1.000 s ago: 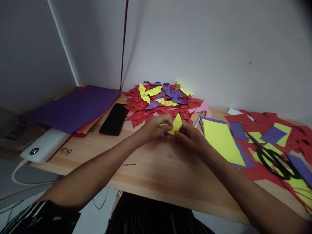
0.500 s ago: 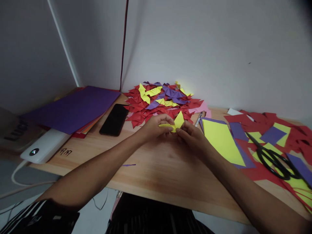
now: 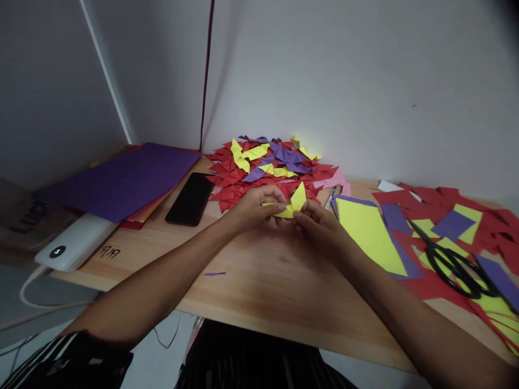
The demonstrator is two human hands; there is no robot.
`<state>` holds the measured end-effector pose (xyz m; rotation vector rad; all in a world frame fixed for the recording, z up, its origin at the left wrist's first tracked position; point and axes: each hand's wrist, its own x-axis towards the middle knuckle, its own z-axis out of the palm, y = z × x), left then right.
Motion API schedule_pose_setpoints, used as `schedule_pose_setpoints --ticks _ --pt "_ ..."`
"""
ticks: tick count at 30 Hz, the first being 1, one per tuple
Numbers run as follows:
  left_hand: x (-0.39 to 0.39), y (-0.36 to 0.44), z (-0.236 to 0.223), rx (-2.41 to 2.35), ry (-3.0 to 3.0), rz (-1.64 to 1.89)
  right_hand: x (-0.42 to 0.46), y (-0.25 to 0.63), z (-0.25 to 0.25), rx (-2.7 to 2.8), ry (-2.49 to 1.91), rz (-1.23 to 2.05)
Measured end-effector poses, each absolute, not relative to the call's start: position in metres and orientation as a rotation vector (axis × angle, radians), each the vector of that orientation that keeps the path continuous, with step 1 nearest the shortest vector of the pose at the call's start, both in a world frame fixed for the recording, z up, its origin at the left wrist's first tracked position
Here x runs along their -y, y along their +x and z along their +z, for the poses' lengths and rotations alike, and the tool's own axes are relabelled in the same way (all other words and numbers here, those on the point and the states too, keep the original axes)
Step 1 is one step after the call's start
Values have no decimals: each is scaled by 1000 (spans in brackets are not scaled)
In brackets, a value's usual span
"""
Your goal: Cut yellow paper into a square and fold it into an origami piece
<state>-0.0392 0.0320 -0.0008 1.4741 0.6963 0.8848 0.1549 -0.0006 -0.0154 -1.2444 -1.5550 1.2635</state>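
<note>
A small folded yellow paper figure [image 3: 299, 200] is held between both hands above the table, one pointed flap standing up. My left hand [image 3: 263, 204] pinches its left side, thumb laid over the paper. On the right side, my right hand [image 3: 318, 216] grips it between thumb and fingers. The fingers partly cover the lower folds. Just behind the hands lies a heap of folded paper figures [image 3: 267, 162] in red, purple and yellow, a few with small drawn faces.
Left on the wooden table [image 3: 259, 292] are a black phone [image 3: 190, 199], purple sheets [image 3: 133, 175] and a white power bank [image 3: 77, 243] with a cable. To the right lie a pen [image 3: 330, 198], yellow sheets [image 3: 368, 235], black-handled scissors [image 3: 454, 267] and red paper scraps [image 3: 498, 227].
My left thumb has moved over the left part of the yellow paper and presses there. The right hand keeps its grip, nearly still.
</note>
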Motion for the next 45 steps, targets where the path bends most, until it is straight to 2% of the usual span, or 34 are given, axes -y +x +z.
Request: schedule_pose_setpoints --ticks 8,19,31,45 --pt "-34 -43 1 -763 1552 975 -1 156 -22 1425 -1153 1427" --pt "-27 -35 1 -791 1391 1028 2 151 -8 1558 -1310 1331" --pt "-16 -31 5 -970 1716 1045 12 146 -5 1884 -1524 662" --pt "-28 -39 -1 -813 1701 909 12 147 -5 1928 -1308 861"
